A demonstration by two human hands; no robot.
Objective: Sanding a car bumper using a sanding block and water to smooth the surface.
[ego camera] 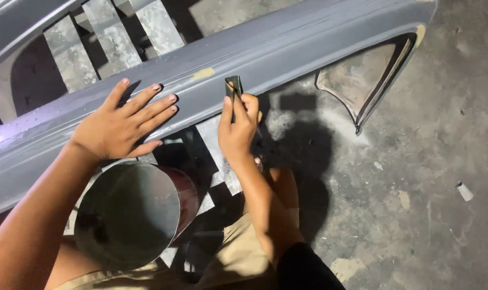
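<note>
I see my left hand [120, 126] lying flat on the grey car body panel [287, 48], fingers spread and released, holding nothing. My right hand [237, 129] is just beside it on the same panel, and its grip is clenched around a small dark sanding piece [233, 86], which is pressed upright against the panel's side, a little below a yellowish filler spot [203, 73]. Under the panel, near my left forearm, stands a round metal drum [128, 215]. The panel's far end reaches over the stained concrete floor [416, 204].
</note>
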